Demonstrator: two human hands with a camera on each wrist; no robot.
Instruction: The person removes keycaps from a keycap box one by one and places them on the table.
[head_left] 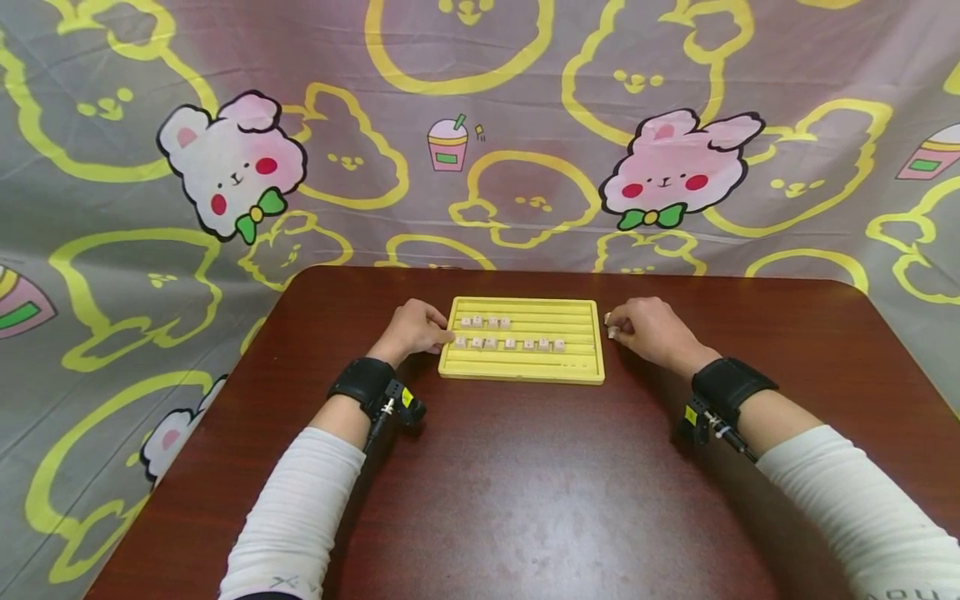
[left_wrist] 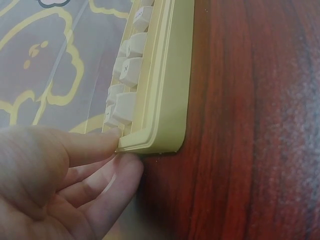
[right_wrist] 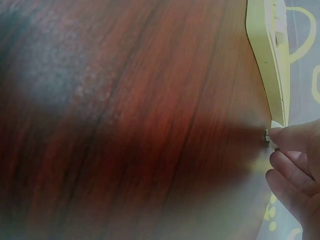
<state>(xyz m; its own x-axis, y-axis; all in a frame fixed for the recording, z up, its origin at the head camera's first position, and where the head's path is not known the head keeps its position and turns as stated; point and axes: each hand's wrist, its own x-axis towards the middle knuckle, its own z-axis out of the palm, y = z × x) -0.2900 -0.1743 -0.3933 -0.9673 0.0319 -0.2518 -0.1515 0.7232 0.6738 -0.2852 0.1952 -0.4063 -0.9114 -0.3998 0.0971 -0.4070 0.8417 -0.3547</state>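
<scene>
A yellow ridged tray (head_left: 517,372) lies on the table, with several white keycaps (head_left: 510,342) in two rows; some bear small printed marks. My left hand (head_left: 417,327) pinches the tray's left edge, its thumb (left_wrist: 95,145) against the rim and the fingers curled below the corner. Just off the tray's right side, my right hand (head_left: 651,325) pinches a small white keycap (head_left: 612,332) between thumb and fingertips. Another pale piece (head_left: 607,317) shows at those fingertips; whether it is held too, I cannot tell. The right fingers (right_wrist: 290,170) partly hide the held keycap.
The dark red-brown wooden table (head_left: 510,492) extends around the tray and toward me. Behind it hangs a grey cloth (head_left: 517,125) with yellow cartoon outlines and rabbit faces. Black wrist straps (head_left: 363,384) with small cameras sit on both wrists.
</scene>
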